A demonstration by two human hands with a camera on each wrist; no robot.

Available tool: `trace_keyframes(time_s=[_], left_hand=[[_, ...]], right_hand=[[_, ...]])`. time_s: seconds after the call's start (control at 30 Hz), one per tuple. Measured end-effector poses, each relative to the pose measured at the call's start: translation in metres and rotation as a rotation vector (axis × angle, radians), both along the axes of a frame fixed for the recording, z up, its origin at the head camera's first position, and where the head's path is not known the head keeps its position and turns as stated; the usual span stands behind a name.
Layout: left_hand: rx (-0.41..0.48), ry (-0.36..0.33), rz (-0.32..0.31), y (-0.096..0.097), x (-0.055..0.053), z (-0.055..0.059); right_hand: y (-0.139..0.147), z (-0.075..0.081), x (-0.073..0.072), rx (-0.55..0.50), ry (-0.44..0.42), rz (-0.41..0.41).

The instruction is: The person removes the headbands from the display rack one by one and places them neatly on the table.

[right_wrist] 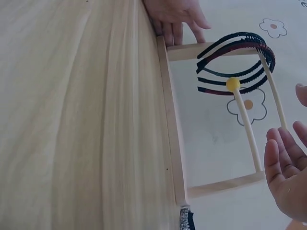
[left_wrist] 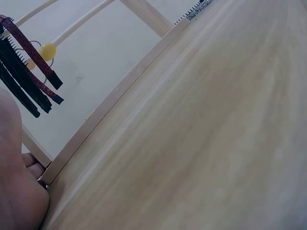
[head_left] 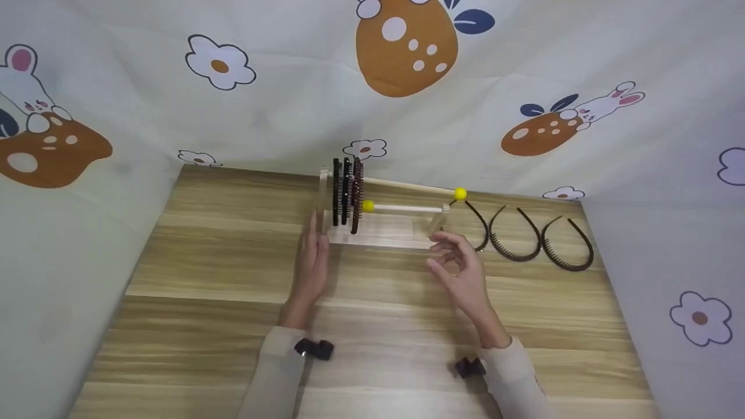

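Note:
A wooden rack (head_left: 384, 237) with two horizontal rods stands near the back of the table; each rod has a yellow ball at its tip. Several dark toothed headbands (head_left: 355, 201) hang together on the upper rod at the left end, some black and some reddish. My left hand (head_left: 313, 267) rests against the rack's left upright with its fingers extended. At the other end, close to the right upright (head_left: 439, 220), my right hand (head_left: 464, 276) hovers with bent, parted fingers and nothing between them. The right wrist view shows that hand (right_wrist: 292, 177) beside the rods.
To the right of the rack, three more headbands (head_left: 573, 266) lie in a row on the wood-grain table (head_left: 372, 326). The nearest of them is partly hidden behind the right hand. A patterned cloth (head_left: 291, 105) with flowers and rabbits rises behind the table and along its sides.

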State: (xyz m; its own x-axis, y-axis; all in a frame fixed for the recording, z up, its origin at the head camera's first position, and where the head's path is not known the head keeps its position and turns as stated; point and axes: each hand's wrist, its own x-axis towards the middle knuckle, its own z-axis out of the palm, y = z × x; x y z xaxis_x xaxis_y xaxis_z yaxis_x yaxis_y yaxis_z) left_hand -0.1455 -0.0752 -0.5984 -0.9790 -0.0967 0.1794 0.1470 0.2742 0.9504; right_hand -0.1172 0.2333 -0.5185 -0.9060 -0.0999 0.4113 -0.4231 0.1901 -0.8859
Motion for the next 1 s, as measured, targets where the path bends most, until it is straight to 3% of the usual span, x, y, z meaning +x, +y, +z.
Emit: trace_keyframes(time_s=[0.4, 1.0], left_hand=[[-0.014, -0.056, -0.001, -0.001, 0.004, 0.0], [-0.024, -0.064, 0.002, -0.001, 0.003, 0.002]], right_hand=[[-0.028, 0.006, -0.009, -0.027, -0.034, 0.055], [-0.068, 0.014, -0.012, -0.107, -0.115, 0.064]])
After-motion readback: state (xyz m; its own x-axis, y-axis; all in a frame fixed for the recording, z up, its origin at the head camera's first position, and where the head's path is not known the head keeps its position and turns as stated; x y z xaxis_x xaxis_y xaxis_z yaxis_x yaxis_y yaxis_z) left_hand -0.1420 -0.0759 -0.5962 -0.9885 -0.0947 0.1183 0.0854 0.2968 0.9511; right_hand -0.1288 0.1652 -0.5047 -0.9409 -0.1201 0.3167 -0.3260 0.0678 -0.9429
